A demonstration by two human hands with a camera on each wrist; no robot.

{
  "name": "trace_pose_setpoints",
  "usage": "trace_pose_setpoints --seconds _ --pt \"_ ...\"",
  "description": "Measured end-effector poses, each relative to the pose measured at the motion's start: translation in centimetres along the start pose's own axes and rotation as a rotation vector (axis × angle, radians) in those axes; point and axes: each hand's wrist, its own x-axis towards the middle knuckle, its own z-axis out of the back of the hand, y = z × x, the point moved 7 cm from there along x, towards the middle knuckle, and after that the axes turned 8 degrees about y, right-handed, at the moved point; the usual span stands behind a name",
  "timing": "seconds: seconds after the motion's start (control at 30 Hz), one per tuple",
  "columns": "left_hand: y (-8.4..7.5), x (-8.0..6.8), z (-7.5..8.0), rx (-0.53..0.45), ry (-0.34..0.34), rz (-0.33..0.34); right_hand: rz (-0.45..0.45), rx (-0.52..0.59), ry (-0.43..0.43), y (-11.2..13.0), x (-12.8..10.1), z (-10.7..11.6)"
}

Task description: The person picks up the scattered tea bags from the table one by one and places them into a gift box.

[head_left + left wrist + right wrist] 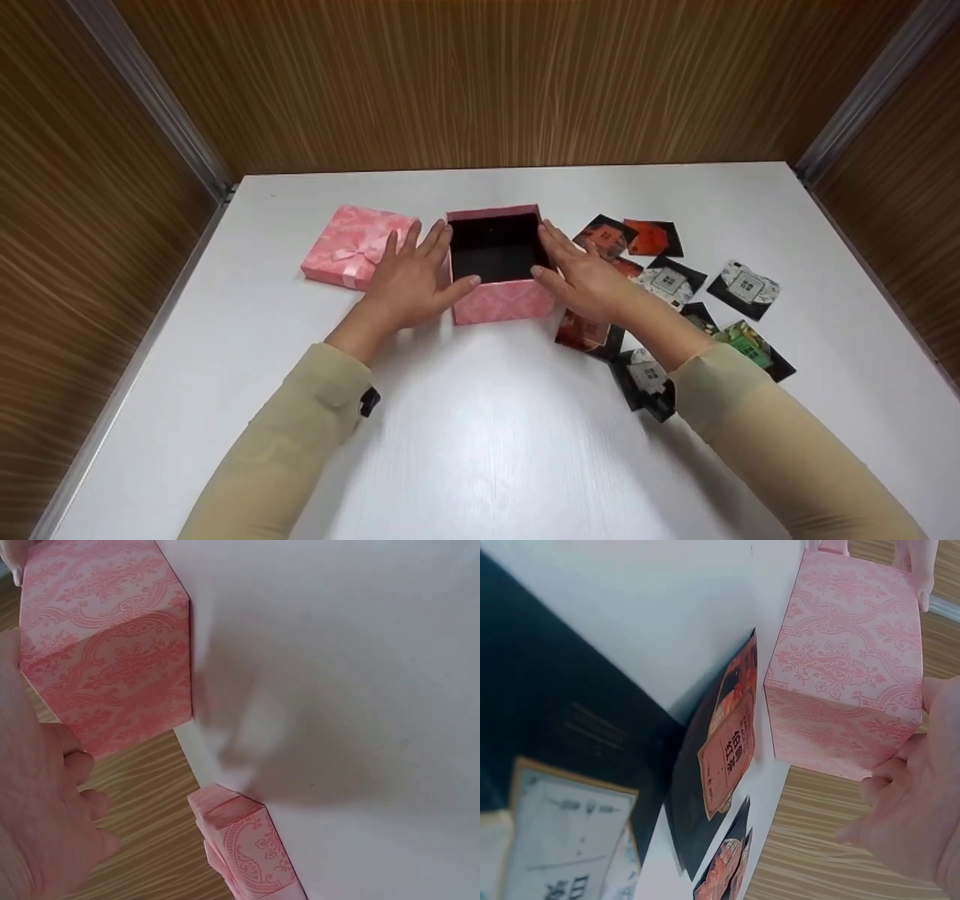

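Wood-grain walls (480,82) on 3 sides, metal trim at both back corners. White table (480,450) filling the enclosure, its left and right edges running close along the walls, back edge meeting the rear panel. Broad bare stretch of tabletop at the near side between the sleeves; more open surface behind the box toward the rear wall.

Pink patterned box (501,300) near table centre, open, dark lining showing, standing upright. Left hand (409,281) flat against its left side, fingers spread and fairly straight, thumb toward the front corner. Right hand (581,274) likewise laid against the right side, fingers extended, not curled round anything.

Pink lid with bow (356,246) lying just left of the box, partly under the left fingers. Scatter of small dark packets (746,289) on the right, some beneath the right forearm.
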Motion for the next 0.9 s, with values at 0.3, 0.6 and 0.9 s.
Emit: trace_pose_setpoints --seconds 0.3,0.6,0.9 --pt "-0.8 -1.1 -0.2 0.03 0.007 -0.025 0.012 -0.04 -0.009 0.7 -1.6 -0.4" --pt "-1.5 -2.3 -0.2 0.025 0.012 -0.049 0.019 -0.07 -0.04 1.2 -3.2 -0.8" --pt "-2.2 -3.6 -0.6 0.06 0.011 -0.071 0.045 -0.1 -0.063 2.0 -4.8 -1.4"
